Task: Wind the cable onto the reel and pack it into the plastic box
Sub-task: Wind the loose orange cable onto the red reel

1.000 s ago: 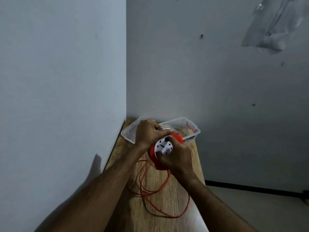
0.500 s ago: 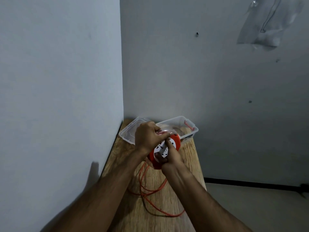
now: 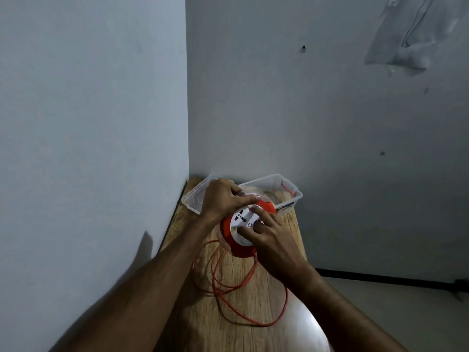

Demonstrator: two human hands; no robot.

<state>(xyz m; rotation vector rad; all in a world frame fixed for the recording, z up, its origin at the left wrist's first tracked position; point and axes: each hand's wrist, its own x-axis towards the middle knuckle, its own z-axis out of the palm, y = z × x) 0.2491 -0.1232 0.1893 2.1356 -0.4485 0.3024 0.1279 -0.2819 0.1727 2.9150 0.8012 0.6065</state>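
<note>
Head view: reel [image 3: 237, 246], orange w/ white socket face, is held up over the table [image 3: 253, 336], tilted toward the camera, just in front of the box [image 3: 294, 193]. Left hand [image 3: 220, 199] is curled over the reel's far upper rim, fingers wrapped on the edge, thumb along the top. Right hand [image 3: 270, 238] lies on the socket face w/ fingers spread, tips pressing the white disc; looks like it's turning the face to wind. Cable [image 3: 253, 283] hangs off the reel's underside and lies in several loose loops on the table, one big loop near the table's right edge. So most of the cable is not yet wound, as I judge it. Box is clear, open, at the far end by the wall; lid [image 3: 196, 201] lies left of it, partly under the left hand. Something small and red sits at the box's far right end, can't tell what.

Risks, my guess:
- Loops overlap, so pull could cinch a knot or kink before it reaches the reel.
- The big loop could slide off the right edge, and its weight would drag vs. the winding.
- Flat fingertips could slip on the smooth face, so turns go slack and the wind bulges.
- Left grip is on the rim only, so the reel may twist out.
- Bulky wind may not fit the box.
</note>
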